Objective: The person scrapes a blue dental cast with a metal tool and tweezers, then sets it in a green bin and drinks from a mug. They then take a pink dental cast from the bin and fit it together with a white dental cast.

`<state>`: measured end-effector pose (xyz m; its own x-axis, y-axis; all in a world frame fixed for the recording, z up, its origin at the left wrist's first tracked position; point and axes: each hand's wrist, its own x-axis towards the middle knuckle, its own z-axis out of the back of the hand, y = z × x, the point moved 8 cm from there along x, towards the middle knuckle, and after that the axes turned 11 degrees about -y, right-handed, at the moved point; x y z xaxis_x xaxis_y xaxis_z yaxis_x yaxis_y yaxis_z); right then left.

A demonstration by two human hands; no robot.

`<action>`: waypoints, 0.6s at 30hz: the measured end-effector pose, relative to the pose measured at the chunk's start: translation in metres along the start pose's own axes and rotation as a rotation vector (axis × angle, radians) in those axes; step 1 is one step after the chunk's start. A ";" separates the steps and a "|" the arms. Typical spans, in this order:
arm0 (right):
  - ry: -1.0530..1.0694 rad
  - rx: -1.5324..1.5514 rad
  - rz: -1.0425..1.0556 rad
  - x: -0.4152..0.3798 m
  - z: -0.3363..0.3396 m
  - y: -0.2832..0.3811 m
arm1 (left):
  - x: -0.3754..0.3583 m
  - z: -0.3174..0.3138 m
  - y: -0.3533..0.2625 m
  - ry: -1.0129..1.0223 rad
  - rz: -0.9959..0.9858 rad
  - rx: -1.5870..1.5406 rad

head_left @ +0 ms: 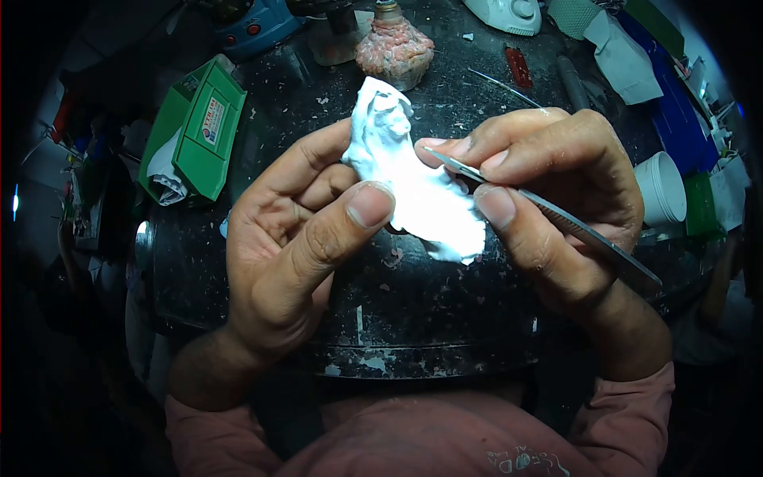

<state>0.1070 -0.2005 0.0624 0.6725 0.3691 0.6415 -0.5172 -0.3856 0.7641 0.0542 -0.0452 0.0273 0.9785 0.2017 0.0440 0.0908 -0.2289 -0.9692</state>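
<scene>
My left hand [290, 238] holds a white plaster-like piece [417, 199], probably a dental cast, between the thumb in front and the fingers behind it. Its upper end has uneven ridges and hollows, and glare washes out much of the middle and lower part. A scalpel [592, 233] with a ribbed metal handle is pinched in my right hand [564, 171]. The blade points left, close to the right edge of the white piece; whether it touches cannot be made out. Both hands are above the dark tabletop [397, 310].
A green box [203, 131] stands at left, with a wax-crusted bottle [395, 57] at the back. Behind my right hand lie a thin metal tool [501, 83] and a red object [518, 67]. White cups [664, 189] sit at right, near a blue item [675, 123].
</scene>
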 end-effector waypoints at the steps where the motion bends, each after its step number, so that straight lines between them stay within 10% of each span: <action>1: 0.001 0.009 0.001 0.000 0.001 0.000 | 0.000 0.000 0.000 -0.001 0.002 -0.021; 18: -0.004 0.090 -0.035 0.004 0.007 0.000 | -0.007 0.010 -0.022 -0.140 -0.344 0.145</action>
<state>0.1136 -0.2045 0.0643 0.6915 0.3803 0.6142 -0.4436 -0.4474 0.7766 0.0431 -0.0317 0.0457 0.8596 0.3737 0.3484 0.3721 0.0094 -0.9281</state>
